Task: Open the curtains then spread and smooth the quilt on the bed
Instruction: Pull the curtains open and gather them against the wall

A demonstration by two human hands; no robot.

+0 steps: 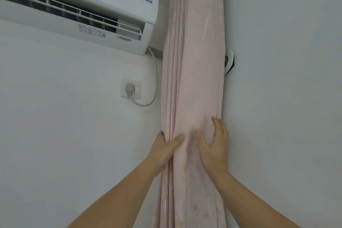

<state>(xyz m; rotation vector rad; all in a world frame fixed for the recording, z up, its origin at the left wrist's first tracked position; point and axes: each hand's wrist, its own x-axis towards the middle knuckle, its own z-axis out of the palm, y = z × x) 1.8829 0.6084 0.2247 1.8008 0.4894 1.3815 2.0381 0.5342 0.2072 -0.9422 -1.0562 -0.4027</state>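
Forearms reach up from the bottom edge toward the pale pink fabric curtain (192,83), which hangs bunched into a narrow column in the room's corner. The left hand (164,152) grips the folds on the column's left edge, thumb across the front and fingers tucked behind. The right hand (214,146) lies spread and flat against the bundle's right side, pressing it toward the wall. Farther up, a black-and-white wall hook (230,61) peeks out from behind the cloth, a grey plug sits in the white wall socket (130,88), and a white air conditioner (77,7) is mounted on the wall. If the hands let go without securing the bundle, the folds will likely spring outward. The quilt and bed are out of view.
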